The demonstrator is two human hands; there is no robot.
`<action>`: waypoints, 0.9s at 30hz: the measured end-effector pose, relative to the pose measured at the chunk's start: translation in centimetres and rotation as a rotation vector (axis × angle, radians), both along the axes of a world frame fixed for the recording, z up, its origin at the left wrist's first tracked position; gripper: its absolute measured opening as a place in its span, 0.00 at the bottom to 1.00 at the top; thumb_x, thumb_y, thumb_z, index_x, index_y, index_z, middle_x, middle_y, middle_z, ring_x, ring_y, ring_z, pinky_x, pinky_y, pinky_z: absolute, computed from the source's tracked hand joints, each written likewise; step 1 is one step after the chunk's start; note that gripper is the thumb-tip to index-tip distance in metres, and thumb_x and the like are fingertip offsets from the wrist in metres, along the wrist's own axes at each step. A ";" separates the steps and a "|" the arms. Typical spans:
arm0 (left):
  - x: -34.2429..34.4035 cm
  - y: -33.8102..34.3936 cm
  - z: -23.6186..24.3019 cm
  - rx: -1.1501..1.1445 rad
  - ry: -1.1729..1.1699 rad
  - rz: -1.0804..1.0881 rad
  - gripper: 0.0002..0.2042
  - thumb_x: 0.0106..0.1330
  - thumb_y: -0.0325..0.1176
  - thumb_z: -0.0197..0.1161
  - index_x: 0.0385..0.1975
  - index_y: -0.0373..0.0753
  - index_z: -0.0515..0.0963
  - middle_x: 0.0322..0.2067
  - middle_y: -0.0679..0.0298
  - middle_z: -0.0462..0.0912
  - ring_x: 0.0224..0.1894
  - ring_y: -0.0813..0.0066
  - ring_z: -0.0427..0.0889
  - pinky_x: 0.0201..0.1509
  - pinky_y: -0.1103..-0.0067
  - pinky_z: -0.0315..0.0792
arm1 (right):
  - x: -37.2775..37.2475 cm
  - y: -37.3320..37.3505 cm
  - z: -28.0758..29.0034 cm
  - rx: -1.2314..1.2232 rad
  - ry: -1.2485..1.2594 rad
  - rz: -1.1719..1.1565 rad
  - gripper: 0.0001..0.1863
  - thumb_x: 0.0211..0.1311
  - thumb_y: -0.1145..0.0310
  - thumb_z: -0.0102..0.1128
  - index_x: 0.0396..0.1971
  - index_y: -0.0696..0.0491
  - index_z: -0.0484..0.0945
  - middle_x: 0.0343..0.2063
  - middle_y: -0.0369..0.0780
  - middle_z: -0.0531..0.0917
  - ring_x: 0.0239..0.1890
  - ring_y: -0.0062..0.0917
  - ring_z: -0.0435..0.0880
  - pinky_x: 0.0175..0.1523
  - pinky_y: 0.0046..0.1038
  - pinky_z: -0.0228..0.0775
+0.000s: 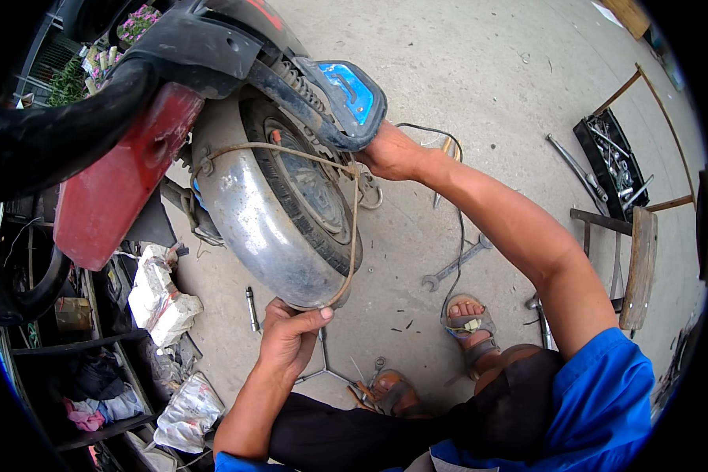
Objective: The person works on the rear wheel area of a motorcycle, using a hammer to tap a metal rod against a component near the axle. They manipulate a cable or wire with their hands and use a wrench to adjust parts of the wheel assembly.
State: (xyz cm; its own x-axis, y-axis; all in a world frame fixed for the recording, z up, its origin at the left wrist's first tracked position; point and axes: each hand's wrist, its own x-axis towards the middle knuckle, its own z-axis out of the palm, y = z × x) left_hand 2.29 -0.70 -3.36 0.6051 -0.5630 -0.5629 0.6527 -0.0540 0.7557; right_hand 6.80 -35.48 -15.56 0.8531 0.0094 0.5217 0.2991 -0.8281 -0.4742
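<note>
A scooter's wheel stands in front of me under a shiny, scuffed metal mudguard. A thin brown stay rod runs round the mudguard and wheel. My left hand grips the mudguard's lower edge, thumb on top beside the rod's end, the other fingers partly hidden. Over on the wheel's right side, my right hand reaches in beneath the blue and black footrest. Its fingertips are hidden there, near the wheel's hub side. A coil spring shock absorber sits just above the wheel.
An open-end wrench, a socket tool and a three-armed wrench lie on the concrete. A black cable curls by my foot. To the right are a toolbox and a wooden stool; cluttered shelves stand left.
</note>
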 end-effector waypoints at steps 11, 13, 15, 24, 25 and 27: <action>0.0 0.0 0.0 0.006 0.003 0.000 0.33 0.50 0.17 0.74 0.60 0.33 0.73 0.54 0.56 0.83 0.59 0.61 0.81 0.69 0.61 0.71 | 0.0 0.0 -0.3 -0.019 -0.013 0.008 0.19 0.53 0.73 0.62 0.47 0.55 0.78 0.43 0.50 0.84 0.52 0.49 0.79 0.62 0.46 0.67; 0.0 -0.1 0.0 0.026 0.002 0.004 0.33 0.50 0.17 0.74 0.60 0.33 0.72 0.55 0.56 0.83 0.59 0.60 0.81 0.69 0.61 0.71 | 0.1 -0.1 -0.4 -0.029 -0.011 -0.006 0.19 0.53 0.73 0.62 0.47 0.55 0.79 0.42 0.50 0.84 0.51 0.49 0.79 0.62 0.46 0.68; 0.0 -0.1 0.1 0.001 0.005 0.002 0.33 0.50 0.17 0.74 0.60 0.33 0.72 0.54 0.57 0.83 0.59 0.60 0.81 0.69 0.61 0.70 | 0.3 -0.1 -0.5 -0.030 -0.013 -0.003 0.19 0.53 0.73 0.62 0.47 0.55 0.79 0.42 0.50 0.84 0.51 0.49 0.80 0.62 0.46 0.68; -0.1 -0.1 0.2 -0.016 0.006 -0.003 0.32 0.50 0.16 0.73 0.60 0.33 0.73 0.54 0.57 0.83 0.59 0.61 0.81 0.70 0.61 0.70 | 0.4 -0.2 -1.0 -0.004 0.024 -0.001 0.19 0.54 0.71 0.64 0.48 0.55 0.78 0.44 0.50 0.84 0.52 0.49 0.79 0.61 0.46 0.67; -0.1 -0.1 0.2 0.001 0.005 -0.001 0.32 0.50 0.16 0.73 0.59 0.33 0.73 0.54 0.57 0.83 0.59 0.61 0.81 0.70 0.61 0.70 | 0.4 -0.2 -1.0 -0.003 0.031 0.001 0.20 0.54 0.71 0.64 0.49 0.55 0.78 0.44 0.50 0.84 0.52 0.49 0.79 0.61 0.46 0.67; -0.1 -0.1 0.1 -0.021 0.008 -0.001 0.32 0.50 0.16 0.73 0.59 0.34 0.73 0.54 0.57 0.83 0.59 0.61 0.81 0.69 0.61 0.70 | 0.4 -0.2 -0.9 -0.011 0.018 0.003 0.20 0.54 0.71 0.64 0.49 0.55 0.78 0.44 0.50 0.83 0.52 0.49 0.79 0.61 0.46 0.67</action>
